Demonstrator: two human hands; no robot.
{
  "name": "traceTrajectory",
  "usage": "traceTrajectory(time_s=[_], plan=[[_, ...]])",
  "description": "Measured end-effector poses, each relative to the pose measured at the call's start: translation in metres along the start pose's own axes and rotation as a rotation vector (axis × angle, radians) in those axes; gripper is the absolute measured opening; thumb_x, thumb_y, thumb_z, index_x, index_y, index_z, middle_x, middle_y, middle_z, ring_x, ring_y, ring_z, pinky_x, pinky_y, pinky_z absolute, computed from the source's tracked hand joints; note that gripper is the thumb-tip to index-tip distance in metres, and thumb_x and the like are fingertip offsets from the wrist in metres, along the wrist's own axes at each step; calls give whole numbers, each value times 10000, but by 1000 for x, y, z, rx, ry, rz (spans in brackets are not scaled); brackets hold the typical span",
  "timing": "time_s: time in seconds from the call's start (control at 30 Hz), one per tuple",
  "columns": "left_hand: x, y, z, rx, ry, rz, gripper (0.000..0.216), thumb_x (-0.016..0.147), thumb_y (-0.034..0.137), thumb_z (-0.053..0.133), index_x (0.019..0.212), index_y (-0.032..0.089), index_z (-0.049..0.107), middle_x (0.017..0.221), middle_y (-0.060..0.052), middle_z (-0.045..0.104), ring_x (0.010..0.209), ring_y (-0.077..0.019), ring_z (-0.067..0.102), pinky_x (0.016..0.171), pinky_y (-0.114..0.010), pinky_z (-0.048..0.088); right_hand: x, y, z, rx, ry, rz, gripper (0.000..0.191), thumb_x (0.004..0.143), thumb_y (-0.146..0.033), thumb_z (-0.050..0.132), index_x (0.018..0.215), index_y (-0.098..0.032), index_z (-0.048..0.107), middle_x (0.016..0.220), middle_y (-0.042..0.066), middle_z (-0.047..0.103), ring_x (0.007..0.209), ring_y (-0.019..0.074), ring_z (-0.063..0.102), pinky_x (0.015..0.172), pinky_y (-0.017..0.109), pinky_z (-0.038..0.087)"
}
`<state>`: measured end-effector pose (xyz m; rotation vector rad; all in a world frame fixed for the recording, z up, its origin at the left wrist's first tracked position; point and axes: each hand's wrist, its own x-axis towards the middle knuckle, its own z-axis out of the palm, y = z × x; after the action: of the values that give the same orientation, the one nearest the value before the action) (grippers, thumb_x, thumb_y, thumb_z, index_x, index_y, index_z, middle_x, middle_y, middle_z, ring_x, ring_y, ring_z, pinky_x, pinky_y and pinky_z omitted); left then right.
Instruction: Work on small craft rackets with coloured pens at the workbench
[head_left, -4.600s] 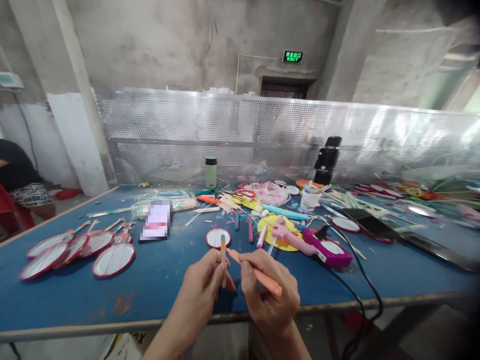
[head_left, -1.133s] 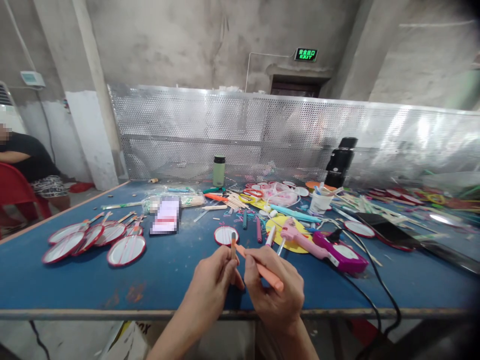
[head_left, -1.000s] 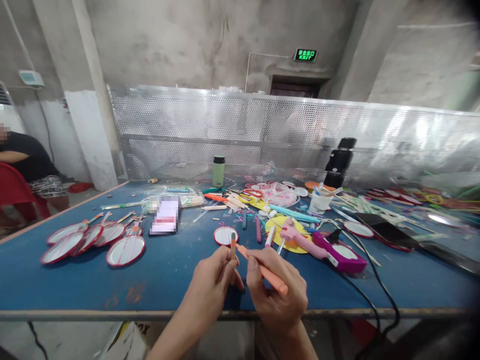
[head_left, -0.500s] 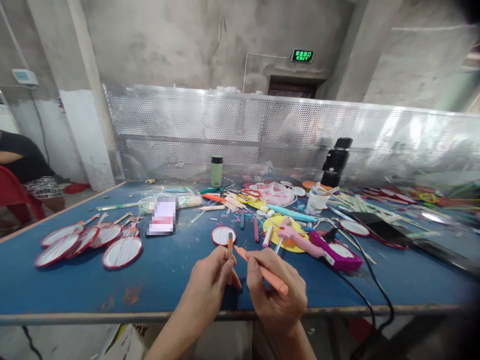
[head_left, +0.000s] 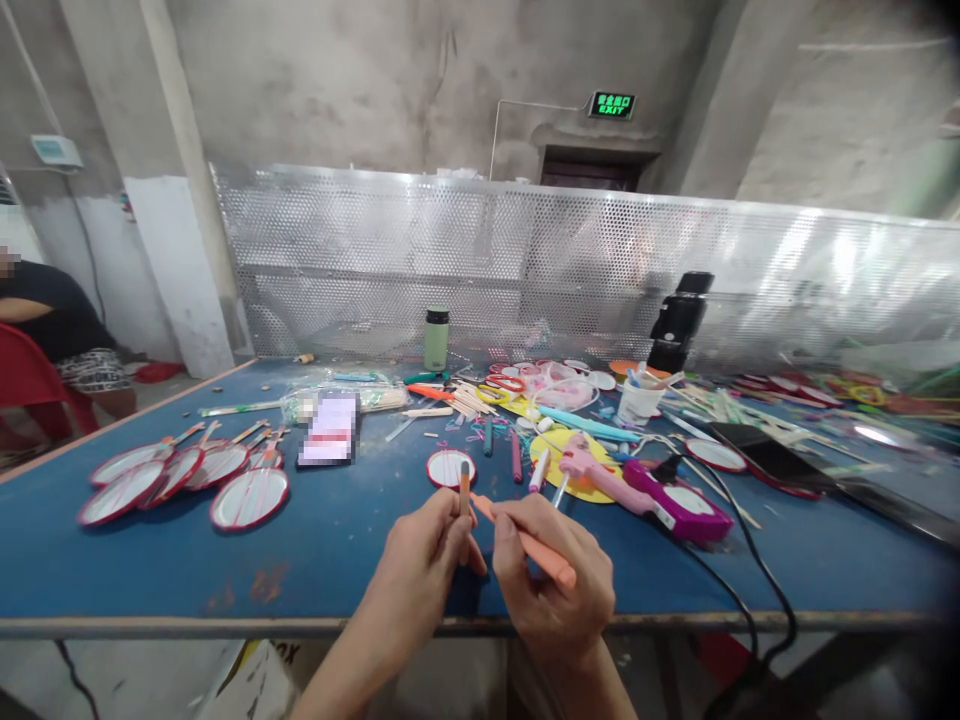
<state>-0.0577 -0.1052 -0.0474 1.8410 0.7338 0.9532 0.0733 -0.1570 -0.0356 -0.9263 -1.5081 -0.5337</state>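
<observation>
Over the near edge of the blue table [head_left: 337, 560], my left hand [head_left: 424, 565] is closed around a thin wooden stick [head_left: 465, 483] held upright, part of it coloured orange. My right hand [head_left: 555, 590] grips an orange marker pen [head_left: 529, 545] like a pencil, its tip touching the stick just above my left fingers. A small round white disc with a red rim [head_left: 448, 467] lies on the table just beyond the stick.
Several red-rimmed round fans [head_left: 187, 480] lie at the left. A pink glue gun [head_left: 600, 480], a magenta device [head_left: 679, 510] with a black cable, scattered sticks, a white cup [head_left: 641, 402] and a green bottle [head_left: 436, 340] crowd the middle. A person sits at far left [head_left: 52, 330].
Both hands keep the same hold on the stick and the marker. Only the camera view has shifted slightly.
</observation>
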Motion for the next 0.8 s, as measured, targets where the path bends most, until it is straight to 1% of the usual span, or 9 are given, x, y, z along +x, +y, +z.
traceTrajectory(time_s=[0.3, 0.5, 0.67, 0.8], plan=[[-1, -2, 0, -2, 5, 13, 237, 985, 339, 425, 805, 200, 492, 656, 19, 632, 599, -123, 532, 574, -225, 333, 2, -1, 0, -19, -33, 10, 150, 886, -100, 549, 801, -182, 642, 630, -8, 651, 540, 102, 584, 548, 231, 443], [0, -1, 0, -5, 3, 8, 252, 983, 360, 431, 809, 196, 509, 669, 14, 640, 602, -123, 528, 577, -224, 334, 2, -1, 1, -19, -10, 9, 137, 880, -96, 558, 826, -186, 646, 655, -6, 678, 566, 103, 607, 589, 226, 480], [-1, 0, -1, 0, 8, 17, 254, 989, 347, 422, 810, 192, 515, 679, 10, 646, 611, -123, 529, 591, -224, 343, 0, 0, 1, -9, -50, 9, 139, 880, -89, 554, 822, -178, 644, 643, -2, 656, 553, 105, 597, 559, 229, 463], [-1, 0, -1, -8, 9, 16, 244, 990, 330, 420, 805, 195, 504, 680, 14, 649, 604, -117, 523, 597, -223, 346, -2, 2, 2, 15, -18, 2, 130, 865, -65, 573, 853, -178, 635, 677, 7, 672, 579, 110, 613, 575, 235, 472]])
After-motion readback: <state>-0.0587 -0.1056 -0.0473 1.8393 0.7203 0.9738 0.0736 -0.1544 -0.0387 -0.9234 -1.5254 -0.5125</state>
